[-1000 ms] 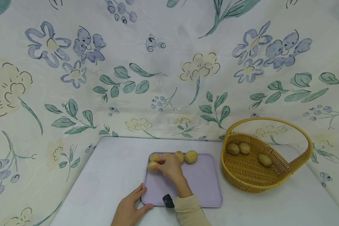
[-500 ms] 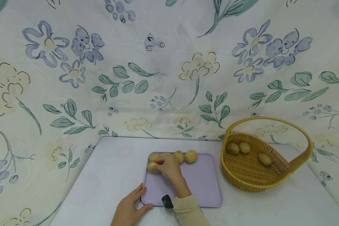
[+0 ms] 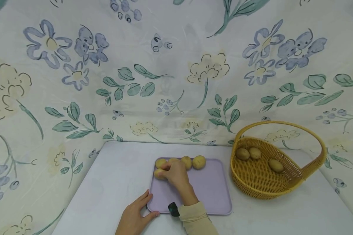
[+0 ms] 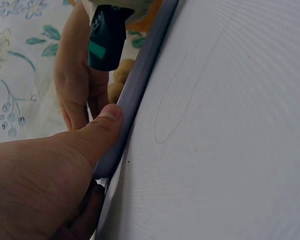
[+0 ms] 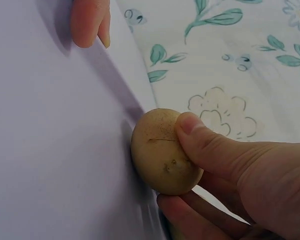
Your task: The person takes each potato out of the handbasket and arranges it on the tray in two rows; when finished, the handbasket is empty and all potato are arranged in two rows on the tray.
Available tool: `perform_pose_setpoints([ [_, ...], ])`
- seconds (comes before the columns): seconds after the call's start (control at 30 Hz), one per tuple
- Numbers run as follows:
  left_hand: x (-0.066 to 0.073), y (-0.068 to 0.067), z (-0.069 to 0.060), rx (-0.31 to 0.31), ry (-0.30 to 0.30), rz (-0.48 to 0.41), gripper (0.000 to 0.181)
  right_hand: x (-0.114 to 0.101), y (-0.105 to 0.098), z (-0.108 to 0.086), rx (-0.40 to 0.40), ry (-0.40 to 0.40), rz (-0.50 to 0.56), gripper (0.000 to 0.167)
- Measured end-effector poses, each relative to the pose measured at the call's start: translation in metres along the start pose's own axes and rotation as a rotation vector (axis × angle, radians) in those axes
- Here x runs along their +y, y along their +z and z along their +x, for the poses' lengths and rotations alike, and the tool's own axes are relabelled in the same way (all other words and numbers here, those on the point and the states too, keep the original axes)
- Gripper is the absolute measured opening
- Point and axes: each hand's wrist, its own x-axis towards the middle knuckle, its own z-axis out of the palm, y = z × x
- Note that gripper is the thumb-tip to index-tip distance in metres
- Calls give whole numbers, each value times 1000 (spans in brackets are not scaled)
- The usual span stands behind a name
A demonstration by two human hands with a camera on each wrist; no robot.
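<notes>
At the left side of a lilac tray (image 3: pixel 209 192), my right hand (image 3: pixel 177 176) pinches a yellow-brown potato (image 5: pixel 162 150) between thumb and fingers. In the right wrist view the potato sits low against the tray surface; whether it bears its full weight there I cannot tell. Behind it, a row of several potatoes (image 3: pixel 199 162) lies along the tray's far edge, partly covered by that hand. My left hand (image 3: pixel 135 215) rests at the tray's near left corner with fingers extended along the side. Its thumb (image 4: pixel 110 115) touches the tray rim in the left wrist view.
To the right of the tray stands a woven basket (image 3: pixel 261 194) with a tall handle, holding three potatoes (image 3: pixel 276 165). A white table (image 3: pixel 106 182) carries everything, and a flower-patterned cloth (image 3: pixel 176 81) hangs behind it. A dark device (image 3: pixel 173 209) sits at the right wrist.
</notes>
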Motion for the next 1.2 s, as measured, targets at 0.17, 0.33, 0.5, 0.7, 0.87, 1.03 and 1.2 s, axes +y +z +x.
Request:
perform_pose_setpoints([
  [0.17, 0, 0, 0, -2, 1, -9, 70, -1, 1, 0, 1, -28, -38, 21],
  [0.33, -1, 1, -1, 2, 4, -20, 70, -1, 1, -1, 20, -77, -70, 24],
  [0.5, -1, 1, 0, 10, 8, -13, 70, -1, 0, -2, 26, -81, -111, 27],
  [0.7, 0, 0, 0, 12, 6, -11, 69, -3, -2, -2, 25, -76, -120, 30],
  [0.87, 0, 1, 0, 4, 8, -12, 71, -5, -4, -3, 10, -44, -84, 30],
  [1.03, 0, 0, 0, -2, 2, -9, 72, -12, -11, -4, -16, -22, -22, 31],
  [1.2, 1, -1, 0, -18, -6, -4, 72, -20, -21, -5, -22, -15, 16, 35],
])
